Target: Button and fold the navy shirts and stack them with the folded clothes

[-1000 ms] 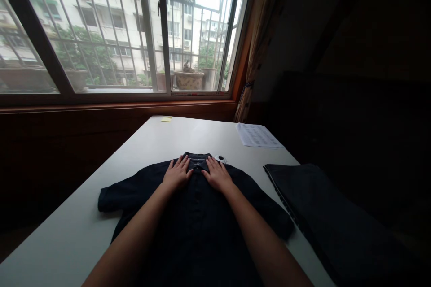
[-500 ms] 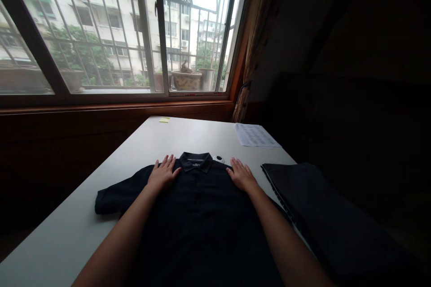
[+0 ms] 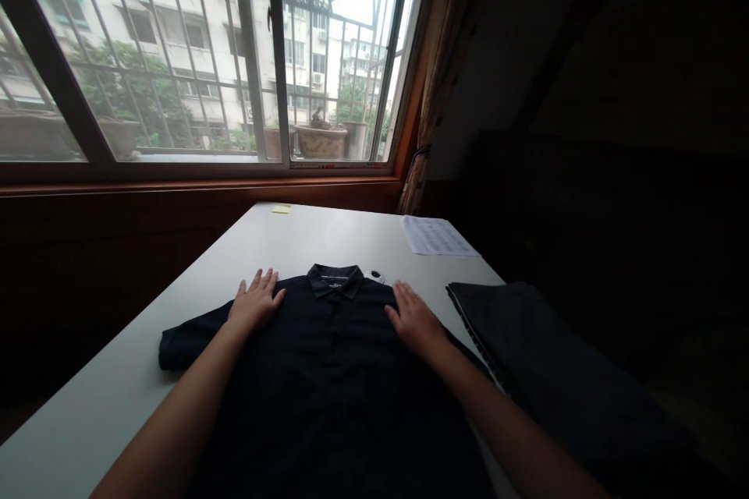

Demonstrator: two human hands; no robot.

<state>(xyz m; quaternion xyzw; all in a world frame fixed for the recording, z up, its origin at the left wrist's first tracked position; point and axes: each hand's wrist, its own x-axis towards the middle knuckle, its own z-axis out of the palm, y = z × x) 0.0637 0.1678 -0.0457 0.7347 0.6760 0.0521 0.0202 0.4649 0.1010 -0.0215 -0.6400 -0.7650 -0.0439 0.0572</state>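
Note:
A dark navy polo shirt (image 3: 328, 374) lies spread front up on the white table, its collar toward the window. My left hand (image 3: 256, 302) rests flat on the shoulder at the left, fingers stretched out and spread. On the opposite shoulder lies my right hand (image 3: 414, 317), palm down, fingers extended and closer together, thumb apart. Neither hand grips the cloth. The left sleeve reaches out over the table; the right one is mostly hidden behind my forearm. Just beyond the collar sits a small white round object with a dark centre (image 3: 374, 276).
Dark folded cloth (image 3: 538, 351) covers the right side of the white table (image 3: 328, 232). Printed sheets (image 3: 438, 236) lie at the far right corner, a yellow sticky note (image 3: 282, 209) at the far left edge. A barred window and a tied curtain (image 3: 417, 171) stand behind.
My left hand has slid left along the shoulder, away from the collar. My right hand has turned slightly, its fingers drawn closer together. The whole view has shifted a little.

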